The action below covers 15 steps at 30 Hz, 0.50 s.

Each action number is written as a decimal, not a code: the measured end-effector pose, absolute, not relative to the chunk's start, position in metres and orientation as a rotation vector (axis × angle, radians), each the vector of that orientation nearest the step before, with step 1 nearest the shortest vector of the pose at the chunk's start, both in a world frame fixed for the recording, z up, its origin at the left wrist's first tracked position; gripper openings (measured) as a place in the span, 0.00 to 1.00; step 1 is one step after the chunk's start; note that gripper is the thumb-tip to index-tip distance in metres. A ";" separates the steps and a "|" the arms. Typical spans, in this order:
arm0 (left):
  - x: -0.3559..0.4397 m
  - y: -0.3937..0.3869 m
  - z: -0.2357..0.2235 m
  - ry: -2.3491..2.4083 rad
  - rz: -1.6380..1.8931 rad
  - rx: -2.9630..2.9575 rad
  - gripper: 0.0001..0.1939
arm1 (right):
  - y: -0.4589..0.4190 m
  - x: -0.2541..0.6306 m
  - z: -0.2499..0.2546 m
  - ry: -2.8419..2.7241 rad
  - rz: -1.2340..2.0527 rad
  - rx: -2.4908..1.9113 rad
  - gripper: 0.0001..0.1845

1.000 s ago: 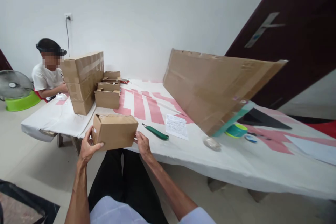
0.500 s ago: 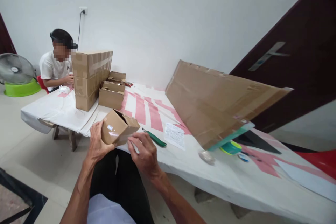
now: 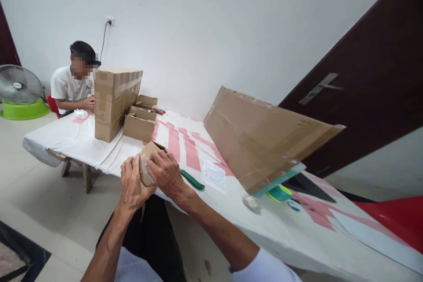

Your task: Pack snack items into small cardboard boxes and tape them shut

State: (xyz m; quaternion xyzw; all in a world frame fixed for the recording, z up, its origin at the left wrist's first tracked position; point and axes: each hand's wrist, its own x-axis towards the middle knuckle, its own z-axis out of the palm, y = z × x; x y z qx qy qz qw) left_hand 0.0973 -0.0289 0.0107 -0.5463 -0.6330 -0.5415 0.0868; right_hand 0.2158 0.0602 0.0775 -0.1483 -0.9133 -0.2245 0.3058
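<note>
A small cardboard box (image 3: 146, 172) is held tilted above my lap, at the near edge of the table. My left hand (image 3: 132, 185) is wrapped round its left side and underside. Across its near face lies my right hand (image 3: 167, 174), fingers bent and touching the cardboard. Much of the box is hidden behind both hands, and anything under the right fingertips is too small to make out. Just right of my right hand, a green utility knife (image 3: 193, 180) rests on the cloth. Beside it is a handwritten sheet of paper (image 3: 214, 175).
Stacked cardboard boxes (image 3: 105, 112) and open boxes (image 3: 139, 127) stand at the left. A large cardboard piece (image 3: 261, 136) leans at the right, near a tape roll (image 3: 279, 193) and a clear roll (image 3: 251, 204). A co-worker (image 3: 71, 88) sits beyond the stack.
My right hand has moved from the box's lower right edge up across its near face. The box has turned in my left hand, and the view has shifted slightly.
</note>
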 end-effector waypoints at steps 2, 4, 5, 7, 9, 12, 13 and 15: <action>0.098 -0.029 0.010 -1.887 -1.605 -1.633 0.51 | 0.059 0.214 0.078 -2.443 -0.580 -0.408 0.11; 0.098 -0.029 0.009 -1.885 -1.597 -1.631 0.52 | 0.059 0.213 0.078 -2.458 -0.565 -0.416 0.10; 0.099 -0.028 0.009 -1.885 -1.599 -1.625 0.52 | 0.059 0.213 0.078 -2.460 -0.560 -0.418 0.10; 0.099 -0.028 0.008 -1.889 -1.616 -1.609 0.52 | 0.060 0.214 0.078 -2.458 -0.553 -0.424 0.10; 0.100 -0.027 0.008 -1.888 -1.627 -1.610 0.52 | 0.061 0.215 0.079 -2.457 -0.551 -0.421 0.10; 0.100 -0.028 0.009 -1.890 -1.621 -1.617 0.53 | 0.063 0.215 0.082 -2.462 -0.569 -0.407 0.11; 0.100 -0.029 0.010 -1.895 -1.614 -1.620 0.53 | 0.064 0.215 0.082 -2.470 -0.573 -0.403 0.10; 0.100 -0.029 0.011 -1.913 -1.601 -1.622 0.53 | 0.065 0.215 0.084 -2.490 -0.572 -0.399 0.11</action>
